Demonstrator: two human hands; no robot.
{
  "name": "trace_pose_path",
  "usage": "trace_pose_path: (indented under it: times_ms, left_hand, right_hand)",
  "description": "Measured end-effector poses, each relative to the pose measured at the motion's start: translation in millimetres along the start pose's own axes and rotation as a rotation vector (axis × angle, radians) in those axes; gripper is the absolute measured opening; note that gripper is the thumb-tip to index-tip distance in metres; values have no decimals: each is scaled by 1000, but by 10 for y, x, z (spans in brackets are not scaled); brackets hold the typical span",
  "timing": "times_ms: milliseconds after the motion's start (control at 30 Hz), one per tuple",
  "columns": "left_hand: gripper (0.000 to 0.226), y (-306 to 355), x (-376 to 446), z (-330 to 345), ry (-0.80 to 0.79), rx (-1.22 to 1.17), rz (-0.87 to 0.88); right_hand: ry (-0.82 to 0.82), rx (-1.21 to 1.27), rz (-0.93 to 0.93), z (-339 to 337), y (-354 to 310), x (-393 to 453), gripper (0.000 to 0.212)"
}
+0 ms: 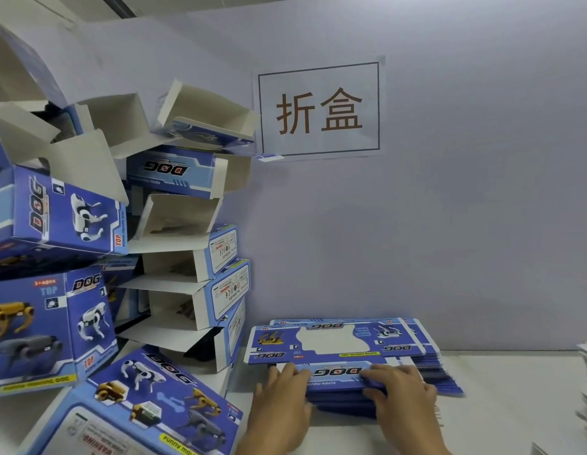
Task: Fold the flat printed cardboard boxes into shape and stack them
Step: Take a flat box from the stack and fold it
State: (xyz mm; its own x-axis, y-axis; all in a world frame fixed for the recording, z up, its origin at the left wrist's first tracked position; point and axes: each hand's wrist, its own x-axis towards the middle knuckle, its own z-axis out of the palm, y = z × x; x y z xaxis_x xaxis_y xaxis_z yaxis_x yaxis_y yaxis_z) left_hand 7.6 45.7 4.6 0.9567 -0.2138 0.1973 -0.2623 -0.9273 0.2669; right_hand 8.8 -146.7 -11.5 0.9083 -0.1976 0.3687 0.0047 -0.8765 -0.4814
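Pick-up step: left hand (280, 394) and right hand (402, 390), fingers lightly curled, grip the near edge of the top flat (335, 372) on the stack (426, 369) on the worktop (502, 418); next, probably lift it free, pop it open, add to the pile (128, 241) at left.

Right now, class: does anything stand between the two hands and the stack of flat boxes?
Nothing visible does. The left hand and right hand already rest on the near edge of the stack of flat boxes, fingers over the top sheet.
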Motion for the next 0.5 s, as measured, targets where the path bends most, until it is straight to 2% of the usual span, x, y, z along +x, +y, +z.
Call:
trace_pose_path:
  times_ms: [200,333,500]
  left_hand:
    - [29,-20,-59,-38,211,-87,-25]
    - [31,-11,-64,-101,343,-98,-9]
    - [35,-12,-32,-72,449,-58,-20]
  right_hand:
    - [73,34,-49,-4,11,-2,28]
    - [165,164,-65,-30,-21,-6,22]
    - [313,227,-199,-31,-30,-16,19]
